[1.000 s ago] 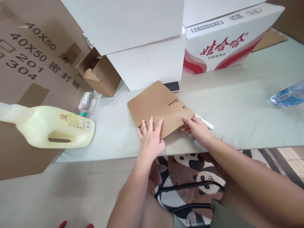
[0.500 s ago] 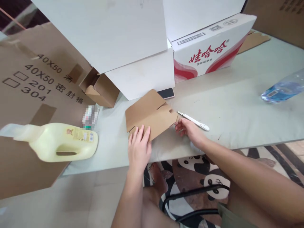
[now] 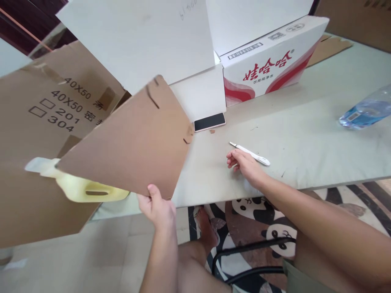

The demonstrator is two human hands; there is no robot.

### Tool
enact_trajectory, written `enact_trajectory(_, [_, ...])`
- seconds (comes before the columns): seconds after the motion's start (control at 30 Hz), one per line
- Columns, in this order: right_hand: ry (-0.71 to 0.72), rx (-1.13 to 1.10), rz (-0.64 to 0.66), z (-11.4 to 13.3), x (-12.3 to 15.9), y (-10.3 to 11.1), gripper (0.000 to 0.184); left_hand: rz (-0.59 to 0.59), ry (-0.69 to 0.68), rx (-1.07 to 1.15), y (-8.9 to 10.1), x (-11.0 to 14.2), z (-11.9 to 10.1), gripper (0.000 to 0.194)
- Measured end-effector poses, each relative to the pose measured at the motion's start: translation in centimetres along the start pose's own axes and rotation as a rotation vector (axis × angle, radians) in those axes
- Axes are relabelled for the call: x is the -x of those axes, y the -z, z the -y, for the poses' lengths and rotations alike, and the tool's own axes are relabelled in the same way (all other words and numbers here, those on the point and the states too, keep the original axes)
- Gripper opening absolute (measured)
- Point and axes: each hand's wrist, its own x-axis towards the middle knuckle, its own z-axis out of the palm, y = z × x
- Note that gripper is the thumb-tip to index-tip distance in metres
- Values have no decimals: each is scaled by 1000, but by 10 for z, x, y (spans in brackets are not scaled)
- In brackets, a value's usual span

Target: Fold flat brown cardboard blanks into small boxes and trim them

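My left hand grips the near edge of a flat brown cardboard blank and holds it up off the table, tilted toward me. It hides most of a pale yellow jug lying on its side. My right hand rests on the pale table, fingers loosely curled and holding nothing, just left of a white-handled knife. A dark phone lies flat beyond the blank.
White boxes are stacked at the back, with a red-and-white printed carton to their right. A large printed brown carton stands at left. A water bottle lies at far right. A black chair frame is below the table edge.
My left hand went from pressing the cardboard blank flat on the table to gripping its edge and lifting it up and left. My right hand let go of the blank and stayed by the knife.
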Motion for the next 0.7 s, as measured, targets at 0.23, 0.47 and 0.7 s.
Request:
enact_trajectory(0.23, [331, 666, -163, 0, -9, 15, 16, 5, 762, 403, -28, -2, 13, 41])
enact_trajectory(0.47, [250, 1375, -326, 3, -22, 44, 38, 101, 1045, 534, -48, 16, 11, 23])
enact_trajectory(0.7, [66, 1432, -224, 9, -18, 53, 31, 1239, 1110, 97, -43, 30, 7, 41])
